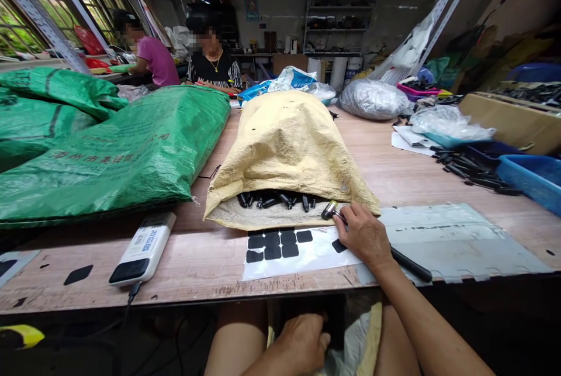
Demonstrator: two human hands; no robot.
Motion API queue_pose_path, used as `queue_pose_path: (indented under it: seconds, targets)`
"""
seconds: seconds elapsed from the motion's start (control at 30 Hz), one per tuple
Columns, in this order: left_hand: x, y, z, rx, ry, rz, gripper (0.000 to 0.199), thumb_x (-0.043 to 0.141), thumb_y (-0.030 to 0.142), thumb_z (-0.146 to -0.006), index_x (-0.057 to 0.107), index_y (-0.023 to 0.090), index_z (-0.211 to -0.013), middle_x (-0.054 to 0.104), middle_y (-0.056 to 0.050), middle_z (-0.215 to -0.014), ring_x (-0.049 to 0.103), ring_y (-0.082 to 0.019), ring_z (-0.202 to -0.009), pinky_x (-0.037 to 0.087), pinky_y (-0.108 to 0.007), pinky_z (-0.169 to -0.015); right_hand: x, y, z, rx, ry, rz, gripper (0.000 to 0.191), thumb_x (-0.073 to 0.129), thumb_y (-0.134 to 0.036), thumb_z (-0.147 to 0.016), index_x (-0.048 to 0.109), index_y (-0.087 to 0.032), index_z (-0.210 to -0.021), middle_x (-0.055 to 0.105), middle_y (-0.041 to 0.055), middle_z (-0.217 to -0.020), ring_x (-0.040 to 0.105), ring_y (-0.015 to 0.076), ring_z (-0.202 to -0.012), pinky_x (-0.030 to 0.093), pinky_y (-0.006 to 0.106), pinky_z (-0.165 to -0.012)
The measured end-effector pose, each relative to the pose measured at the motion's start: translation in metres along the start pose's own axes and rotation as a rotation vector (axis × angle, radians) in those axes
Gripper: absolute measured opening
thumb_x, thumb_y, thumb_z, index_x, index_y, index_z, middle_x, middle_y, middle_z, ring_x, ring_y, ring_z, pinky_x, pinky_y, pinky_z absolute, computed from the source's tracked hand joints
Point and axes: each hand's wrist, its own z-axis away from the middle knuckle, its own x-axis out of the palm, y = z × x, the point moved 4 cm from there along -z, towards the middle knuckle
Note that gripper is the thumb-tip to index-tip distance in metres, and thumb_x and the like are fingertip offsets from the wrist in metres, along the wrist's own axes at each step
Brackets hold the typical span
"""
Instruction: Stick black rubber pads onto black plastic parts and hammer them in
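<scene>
- Hammer [329,210] and right hand [364,234] lay together at four o'clock from the centre of the view; the fingers were closed around the shaft near the head, with the black handle jutting out beyond the wrist.
- Tan sack [289,148] lay at the centre, its mouth facing six o'clock and showing small black parts [305,203]; the hammer head was over its lower lip, contact uncertain.
- Left hand [302,341] was at six o'clock, below the table edge, fingers curled beside a lower sack [370,341] between the knees; whether it held anything could not be told.
- White sheet [324,253] with dark squares lay before the mouth, toward six o'clock.
- Step in hand, as judged, was taking up or setting down the hammer while the left hand dealt with something lower.
- Next move, if striking, seemed to call for a grip farther back along the handle.
</scene>
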Motion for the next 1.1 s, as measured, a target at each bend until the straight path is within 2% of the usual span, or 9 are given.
queue_pose_path:
  seconds: [0.13, 0.2, 0.3, 0.37, 0.43, 0.6, 0.73, 0.9, 1.1]
  targets:
    - [-0.071, 0.053, 0.015, 0.345, 0.047, -0.003, 0.025, 0.053, 0.036, -0.093, 0.073, 0.027, -0.106, 0.076, -0.001, -0.090, 0.069, -0.019, -0.080, 0.051, -0.027, -0.072, 0.000, 0.000, 0.000, -0.004, 0.001, 0.011, 0.021, 0.051, -0.035, -0.097, 0.058, -0.020, -0.085, 0.059, 0.0060, -0.088, 0.051, 0.0216, -0.090, 0.033, 0.032, -0.076]
    - [-0.123, 0.063, 0.013, 0.350, 0.256, -0.086, 0.023, 0.052, 0.033, -0.095, 0.072, 0.027, -0.104, 0.075, 0.001, -0.088, 0.067, -0.017, -0.078, 0.049, -0.026, -0.072, -0.001, -0.001, 0.000, -0.002, 0.008, 0.005, 0.020, 0.051, -0.035, -0.096, 0.057, -0.020, -0.084, 0.059, 0.0060, -0.087, 0.051, 0.0214, -0.090, 0.033, 0.031, -0.075]
    - [-0.192, 0.060, 0.000, 0.283, 0.597, -0.303, 0.021, 0.058, 0.025, -0.090, 0.069, 0.026, -0.109, 0.071, -0.001, -0.101, 0.065, -0.019, -0.091, 0.049, -0.028, -0.078, -0.002, -0.001, 0.000, -0.002, 0.023, -0.015, 0.020, 0.052, -0.034, -0.095, 0.058, -0.020, -0.082, 0.059, 0.0060, -0.086, 0.051, 0.0210, -0.088, 0.032, 0.031, -0.073]
    - [-0.221, 0.053, -0.013, 0.249, 0.726, -0.460, 0.030, 0.056, 0.017, -0.089, 0.065, 0.027, -0.116, 0.065, -0.003, -0.106, 0.062, -0.020, -0.098, 0.048, -0.028, -0.077, -0.002, -0.001, 0.000, -0.002, 0.029, -0.023, 0.020, 0.053, -0.034, -0.095, 0.058, -0.020, -0.082, 0.059, 0.0061, -0.085, 0.051, 0.0209, -0.088, 0.033, 0.031, -0.073]
    - [-0.235, 0.045, -0.029, 0.221, 0.786, -0.582, 0.035, 0.055, 0.011, -0.087, 0.065, 0.026, -0.117, 0.060, -0.005, -0.107, 0.060, -0.021, -0.102, 0.049, -0.028, -0.078, -0.002, 0.000, 0.000, 0.002, 0.031, -0.029, 0.019, 0.052, -0.033, -0.095, 0.058, -0.020, -0.083, 0.059, 0.0063, -0.086, 0.051, 0.0210, -0.088, 0.033, 0.031, -0.073]
    - [-0.239, 0.033, -0.053, 0.209, 0.851, -0.672, 0.023, 0.060, 0.013, -0.086, 0.065, 0.024, -0.106, 0.056, -0.005, -0.103, 0.056, -0.022, -0.100, 0.047, -0.031, -0.084, -0.001, 0.000, -0.001, 0.009, 0.007, -0.034, 0.020, 0.050, -0.034, -0.097, 0.059, -0.020, -0.084, 0.060, 0.0061, -0.087, 0.051, 0.0214, -0.089, 0.033, 0.031, -0.075]
    - [-0.233, 0.045, -0.034, 0.302, 0.876, -0.675, 0.016, 0.061, 0.016, -0.088, 0.062, 0.021, -0.104, 0.059, -0.007, -0.105, 0.054, -0.025, -0.100, 0.042, -0.037, -0.088, -0.001, -0.001, -0.002, 0.005, 0.006, -0.034, 0.019, 0.050, -0.033, -0.097, 0.059, -0.020, -0.085, 0.060, 0.0067, -0.088, 0.052, 0.0217, -0.089, 0.034, 0.031, -0.075]
    - [-0.202, 0.061, -0.004, 0.388, 0.749, -0.612, 0.013, 0.067, 0.022, -0.088, 0.060, 0.022, -0.099, 0.064, -0.004, -0.093, 0.054, -0.025, -0.094, 0.038, -0.038, -0.085, -0.002, -0.001, -0.001, 0.009, 0.013, -0.030, 0.019, 0.051, -0.033, -0.096, 0.058, -0.020, -0.084, 0.060, 0.0067, -0.088, 0.052, 0.0219, -0.090, 0.034, 0.032, -0.074]
    - [-0.165, 0.049, -0.008, 0.351, 0.659, -0.482, 0.013, 0.070, 0.026, -0.086, 0.062, 0.022, -0.097, 0.064, -0.003, -0.099, 0.055, -0.023, -0.097, 0.041, -0.035, -0.084, 0.000, -0.001, 0.000, -0.003, -0.002, -0.017, 0.021, 0.048, -0.034, -0.098, 0.057, -0.020, -0.085, 0.060, 0.0065, -0.088, 0.052, 0.0220, -0.090, 0.034, 0.032, -0.076]
